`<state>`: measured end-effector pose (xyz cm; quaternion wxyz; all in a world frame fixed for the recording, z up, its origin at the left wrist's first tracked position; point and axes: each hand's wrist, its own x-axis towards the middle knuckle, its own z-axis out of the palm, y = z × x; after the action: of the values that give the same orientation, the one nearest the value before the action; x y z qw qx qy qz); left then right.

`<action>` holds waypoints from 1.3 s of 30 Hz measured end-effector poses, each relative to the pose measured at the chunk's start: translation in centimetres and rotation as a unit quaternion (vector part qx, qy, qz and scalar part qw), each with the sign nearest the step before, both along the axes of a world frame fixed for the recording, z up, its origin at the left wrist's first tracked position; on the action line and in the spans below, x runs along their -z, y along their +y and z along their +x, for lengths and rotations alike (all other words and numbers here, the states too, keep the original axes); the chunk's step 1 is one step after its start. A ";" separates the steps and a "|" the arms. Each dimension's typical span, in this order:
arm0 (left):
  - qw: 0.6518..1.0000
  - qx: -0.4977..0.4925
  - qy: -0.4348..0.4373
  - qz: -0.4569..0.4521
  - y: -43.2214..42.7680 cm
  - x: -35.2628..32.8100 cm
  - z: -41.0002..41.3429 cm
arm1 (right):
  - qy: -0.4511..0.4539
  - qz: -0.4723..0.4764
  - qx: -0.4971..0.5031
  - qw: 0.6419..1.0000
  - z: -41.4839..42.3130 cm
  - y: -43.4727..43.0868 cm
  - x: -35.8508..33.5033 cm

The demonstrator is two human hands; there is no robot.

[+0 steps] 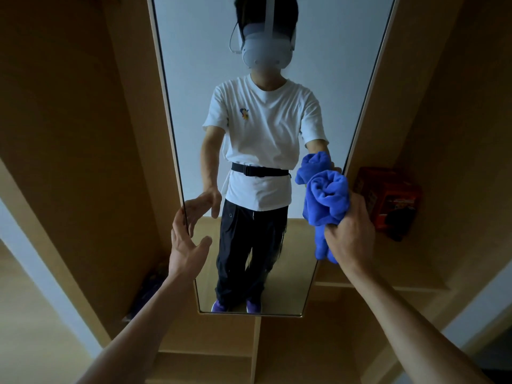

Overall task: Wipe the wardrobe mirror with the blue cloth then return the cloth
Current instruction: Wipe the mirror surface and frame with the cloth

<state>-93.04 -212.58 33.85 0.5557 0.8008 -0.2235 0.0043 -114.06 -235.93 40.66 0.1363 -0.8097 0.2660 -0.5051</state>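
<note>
Cloth [327, 200] is squeezed in the right hand [352, 234] at the right edge of the mirror [194, 79]; left hand [188, 245] spread. Bunched up, it may smear.

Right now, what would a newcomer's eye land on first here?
The bunched blue cloth stands out most, gripped in the right hand at the right edge of the tall mirror. The left hand reaches open toward the mirror's left edge. A red box sits just right of the mirror.
</note>
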 end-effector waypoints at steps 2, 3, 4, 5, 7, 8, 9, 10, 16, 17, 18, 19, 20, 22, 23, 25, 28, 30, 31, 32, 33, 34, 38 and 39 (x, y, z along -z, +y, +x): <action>1.000 0.002 0.002 0.002 0.1 0.0 -0.1 | -0.006 -0.008 0.005 1.000 0.2 -0.3 0.0; 1.000 0.002 0.001 0.003 0.1 0.0 -0.1 | -0.005 -0.010 0.007 1.000 0.4 -0.4 0.1; 1.000 0.002 -0.001 0.005 0.2 0.0 -0.1 | -0.003 -0.014 0.009 1.000 0.5 -0.5 0.2; 1.000 0.001 -0.005 0.007 0.2 0.1 -0.1 | -0.002 -0.022 0.009 1.000 0.6 -0.6 0.3; 1.000 0.001 -0.013 0.005 0.2 0.3 0.1 | -0.002 -0.036 0.011 0.999 0.9 -0.8 0.5; 1.000 0.001 -0.015 0.004 0.3 0.3 0.1 | -0.004 -0.041 0.012 0.999 1.0 -0.8 0.6; 1.000 0.003 -0.017 0.004 0.4 0.3 0.2 | -0.009 -0.047 0.012 0.999 1.1 -0.8 0.7; 1.000 0.004 -0.019 0.005 0.6 0.2 0.3 | -0.016 -0.052 0.011 0.998 1.2 -0.8 0.7; 0.998 0.045 -0.041 -0.006 1.7 -0.2 0.8 | -0.049 -0.057 0.032 0.997 2.4 0.3 0.9; 0.998 0.047 -0.035 -0.004 1.8 -0.3 0.9 | -0.042 -0.066 0.036 0.996 2.7 0.6 1.0; 0.999 0.046 -0.030 0.001 1.8 -0.4 0.9 | -0.036 -0.068 0.039 0.996 3.0 0.9 1.0; 0.999 0.044 -0.027 0.006 1.8 -0.4 0.9 | -0.032 -0.065 0.036 0.997 3.3 1.3 0.9; 0.999 0.045 -0.027 0.008 1.9 -0.5 0.9 | -0.031 -0.062 0.026 0.997 3.6 1.7 0.9; 0.998 0.053 -0.025 0.006 2.0 -0.5 0.9 | -0.023 -0.051 -0.002 0.998 4.6 2.7 1.0; 0.998 0.057 -0.021 0.006 2.1 -0.6 0.9 | -0.017 -0.036 -0.018 0.999 5.2 3.4 1.0; 0.998 0.070 -0.005 0.001 2.3 -0.8 0.9 | 0.009 -0.022 -0.036 0.999 6.6 4.9 1.1; 0.996 0.090 0.021 -0.006 2.6 -1.1 1.3 | 0.045 -0.060 -0.054 0.996 8.8 7.2 1.4; 0.995 0.091 0.031 -0.006 2.9 -1.2 1.4 | 0.060 -0.091 -0.068 0.992 10.2 8.8 1.7; 0.995 0.093 0.032 -0.008 3.1 -1.2 1.4 | 0.061 -0.099 -0.073 0.991 10.9 9.6 1.7; 0.995 0.098 0.033 -0.014 3.2 -1.2 1.5 | 0.063 -0.105 -0.076 0.990 11.6 10.3 1.8; 0.994 0.103 0.038 -0.021 3.3 -1.2 1.5 | 0.070 -0.115 -0.075 0.988 12.3 11.0 1.9; 0.993 0.107 0.048 -0.024 3.3 -1.3 1.5 | 0.080 -0.130 -0.071 0.986 12.9 11.7 2.0; 0.987 0.114 0.102 -0.037 3.7 -1.3 2.1 | 0.114 -0.131 -0.081 0.982 15.0 14.3 2.0; 0.987 0.116 0.106 -0.039 3.8 -1.3 2.3 | 0.122 -0.125 -0.087 0.981 15.4 14.8 1.9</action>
<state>-90.79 -208.79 35.11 0.6039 0.7429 -0.2546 -0.1364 -98.63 -221.11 38.77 0.0437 -0.8960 0.1437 -0.4179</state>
